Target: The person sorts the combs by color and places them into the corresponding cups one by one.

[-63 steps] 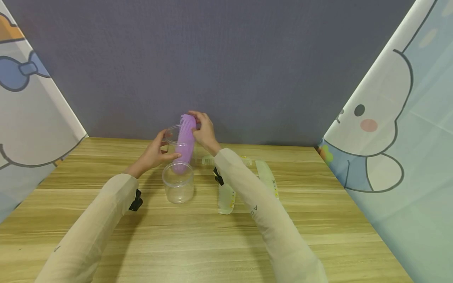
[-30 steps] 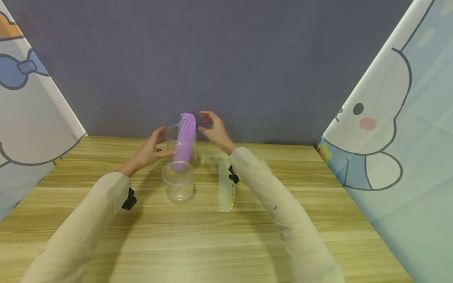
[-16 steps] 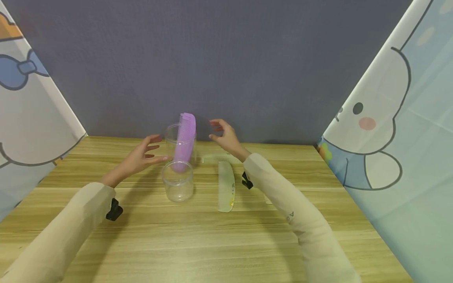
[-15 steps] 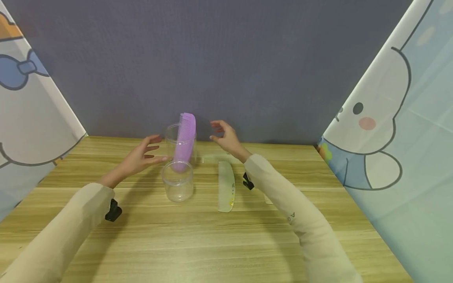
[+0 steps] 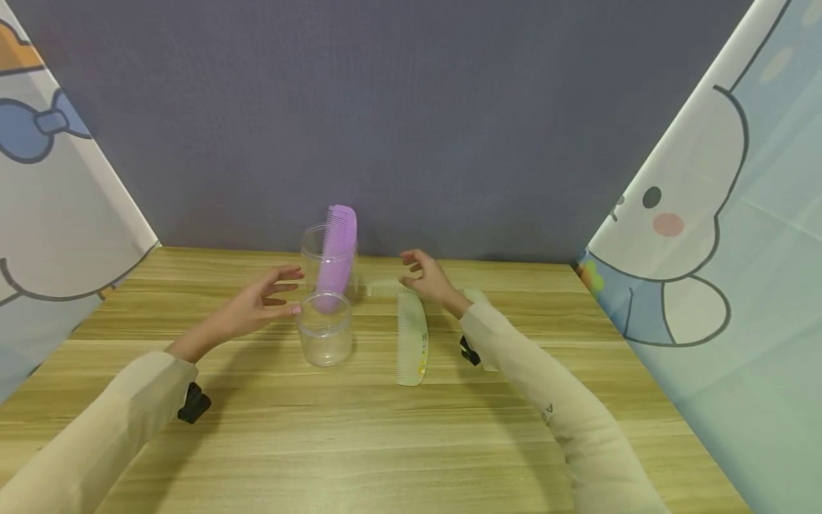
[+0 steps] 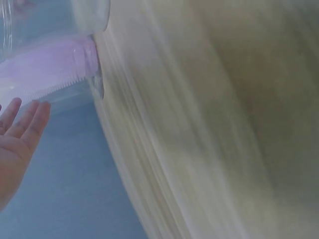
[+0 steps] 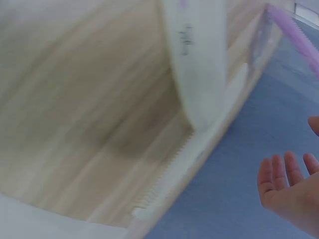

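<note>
A purple comb (image 5: pixel 337 257) leans upright, teeth to the left, inside the rear clear plastic cup (image 5: pixel 310 250). In front of it stands a second clear cup (image 5: pixel 325 350). My left hand (image 5: pixel 260 303) is left of both cups, fingers spread, thumb tip close to the front cup's rim; whether they touch I cannot tell. Holding nothing, my right hand (image 5: pixel 432 280) hovers with bent fingers over the pale green combs. One pale green comb (image 5: pixel 412 343) lies lengthwise; another, a pale comb (image 5: pixel 384 288), lies crosswise behind it, partly hidden by the hand.
A third pale green comb (image 5: pixel 475 295) lies to the right, mostly covered by my right sleeve (image 5: pixel 546 378). The wooden table (image 5: pixel 334 442) ends at a grey back panel (image 5: pixel 359 128). Cartoon-printed sheets (image 5: pixel 700 214) stand on both sides.
My right hand has let go of the purple comb in the rear cup and moved right and down over the pale combs. My left hand has left the rear cup, moving left and nearer.
</note>
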{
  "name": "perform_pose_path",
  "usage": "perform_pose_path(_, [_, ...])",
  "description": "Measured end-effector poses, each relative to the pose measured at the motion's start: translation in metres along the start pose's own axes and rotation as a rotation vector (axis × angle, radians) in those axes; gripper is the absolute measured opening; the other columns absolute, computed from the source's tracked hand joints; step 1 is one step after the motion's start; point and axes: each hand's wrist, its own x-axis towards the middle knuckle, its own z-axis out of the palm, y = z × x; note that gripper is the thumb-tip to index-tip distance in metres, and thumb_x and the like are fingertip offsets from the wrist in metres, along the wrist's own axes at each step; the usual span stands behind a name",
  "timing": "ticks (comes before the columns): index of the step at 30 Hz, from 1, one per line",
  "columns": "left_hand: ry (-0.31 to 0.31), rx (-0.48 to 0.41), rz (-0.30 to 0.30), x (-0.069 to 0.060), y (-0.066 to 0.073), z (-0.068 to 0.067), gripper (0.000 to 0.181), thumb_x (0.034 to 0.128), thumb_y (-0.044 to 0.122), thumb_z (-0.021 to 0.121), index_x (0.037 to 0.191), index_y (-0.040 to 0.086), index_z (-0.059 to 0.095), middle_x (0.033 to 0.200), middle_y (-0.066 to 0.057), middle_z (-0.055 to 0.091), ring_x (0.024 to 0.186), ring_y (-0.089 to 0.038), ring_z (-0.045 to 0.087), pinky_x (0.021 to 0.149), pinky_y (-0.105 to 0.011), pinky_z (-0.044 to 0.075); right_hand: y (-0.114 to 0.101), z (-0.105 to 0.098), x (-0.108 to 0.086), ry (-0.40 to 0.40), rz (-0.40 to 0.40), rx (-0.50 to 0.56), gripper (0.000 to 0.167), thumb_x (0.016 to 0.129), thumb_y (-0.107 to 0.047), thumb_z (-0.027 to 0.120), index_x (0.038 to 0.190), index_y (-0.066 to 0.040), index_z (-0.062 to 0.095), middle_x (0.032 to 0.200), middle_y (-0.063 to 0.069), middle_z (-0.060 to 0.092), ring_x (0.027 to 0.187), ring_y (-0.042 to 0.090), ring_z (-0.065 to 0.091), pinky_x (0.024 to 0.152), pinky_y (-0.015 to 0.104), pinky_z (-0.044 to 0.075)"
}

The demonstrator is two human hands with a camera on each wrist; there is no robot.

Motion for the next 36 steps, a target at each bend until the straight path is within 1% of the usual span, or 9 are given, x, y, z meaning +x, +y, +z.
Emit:
perform_pose_path(3, [-0.02, 0.008, 0.034, -0.003, 0.001, 0.004, 0.066, 0.0817, 0.002, 0.066, 0.136, -0.006, 0.028, 0.134, -0.03, 0.038, 0.117, -0.053, 0.039, 0.09, -0.061, 0.042, 0.009, 0.001, -0.005, -0.014, 0.005, -0.04, 0.047, 0.084, -0.002, 0.062, 0.127, 0.003, 0.044, 0.123, 0.025, 0.049, 0.112, 0.042, 0.048, 0.092, 0.047, 0.046])
perform_pose_path(6, [-0.041, 0.001, 0.055, -0.006, 0.001, 0.008, 0.067, 0.0806, 0.001, 0.066, 0.136, -0.007, 0.028, 0.133, -0.033, 0.038, 0.116, -0.053, 0.04, 0.087, -0.062, 0.043, 0.016, 0.003, -0.01, -0.04, 0.027, -0.089, 0.048, 0.084, -0.004, 0.062, 0.128, 0.004, 0.043, 0.124, 0.026, 0.048, 0.112, 0.042, 0.049, 0.095, 0.048, 0.044])
perform_pose_path(9, [-0.061, -0.008, 0.054, -0.008, 0.0, 0.011, 0.07, 0.0793, 0.001, 0.068, 0.136, -0.007, 0.027, 0.134, -0.034, 0.036, 0.116, -0.054, 0.041, 0.086, -0.065, 0.042, 0.023, 0.007, -0.014, -0.075, 0.089, -0.116, 0.051, 0.085, -0.008, 0.063, 0.131, 0.001, 0.041, 0.127, 0.023, 0.047, 0.113, 0.038, 0.048, 0.094, 0.045, 0.045])
perform_pose_path(13, [-0.076, -0.009, 0.047, -0.01, -0.003, 0.014, 0.074, 0.0771, 0.002, 0.07, 0.136, -0.008, 0.026, 0.136, -0.034, 0.033, 0.116, -0.054, 0.042, 0.086, -0.065, 0.042, 0.028, 0.011, -0.019, -0.105, 0.155, -0.119, 0.055, 0.085, -0.011, 0.064, 0.133, -0.001, 0.039, 0.129, 0.021, 0.045, 0.113, 0.035, 0.048, 0.092, 0.043, 0.047])
perform_pose_path(17, [-0.085, -0.027, 0.053, -0.012, -0.004, 0.018, 0.078, 0.0743, 0.001, 0.072, 0.135, -0.01, 0.026, 0.137, -0.034, 0.031, 0.115, -0.055, 0.042, 0.086, -0.064, 0.043, 0.033, 0.014, -0.02, -0.107, 0.163, -0.142, 0.058, 0.083, -0.011, 0.067, 0.133, 0.001, 0.039, 0.129, 0.021, 0.045, 0.111, 0.034, 0.049, 0.091, 0.043, 0.047])
perform_pose_path(20, [-0.091, -0.028, 0.049, -0.012, -0.004, 0.021, 0.08, 0.0732, 0.003, 0.074, 0.136, -0.009, 0.025, 0.138, -0.033, 0.031, 0.115, -0.054, 0.042, 0.086, -0.063, 0.044, 0.036, 0.016, -0.021, -0.108, 0.165, -0.158, 0.06, 0.081, -0.012, 0.069, 0.132, 0.001, 0.04, 0.129, 0.021, 0.045, 0.114, 0.033, 0.048, 0.093, 0.043, 0.046])
perform_pose_path(28, [-0.118, 0.001, 0.002, -0.015, -0.003, 0.024, 0.087, 0.0744, 0.011, 0.075, 0.141, -0.002, 0.02, 0.143, -0.025, 0.028, 0.119, -0.047, 0.044, 0.091, -0.056, 0.045, 0.039, 0.021, -0.021, -0.126, 0.18, -0.219, 0.062, 0.079, -0.017, 0.072, 0.13, -0.001, 0.042, 0.127, 0.02, 0.046, 0.113, 0.032, 0.048, 0.092, 0.042, 0.046])
perform_pose_path(32, [-0.114, 0.002, 0.01, -0.014, -0.005, 0.027, 0.087, 0.0739, 0.01, 0.075, 0.141, -0.002, 0.021, 0.141, -0.025, 0.031, 0.117, -0.046, 0.046, 0.09, -0.055, 0.047, 0.039, 0.022, -0.02, -0.134, 0.177, -0.249, 0.063, 0.078, -0.02, 0.074, 0.129, -0.001, 0.043, 0.127, 0.019, 0.046, 0.117, 0.031, 0.045, 0.096, 0.042, 0.044])
perform_pose_path(36, [-0.109, -0.01, 0.022, -0.014, -0.006, 0.03, 0.086, 0.0731, 0.009, 0.075, 0.14, -0.004, 0.023, 0.139, -0.028, 0.032, 0.114, -0.048, 0.048, 0.088, -0.055, 0.047, 0.039, 0.023, -0.021, -0.137, 0.18, -0.264, 0.063, 0.077, -0.02, 0.074, 0.128, -0.002, 0.043, 0.126, 0.019, 0.046, 0.118, 0.032, 0.044, 0.097, 0.043, 0.043])
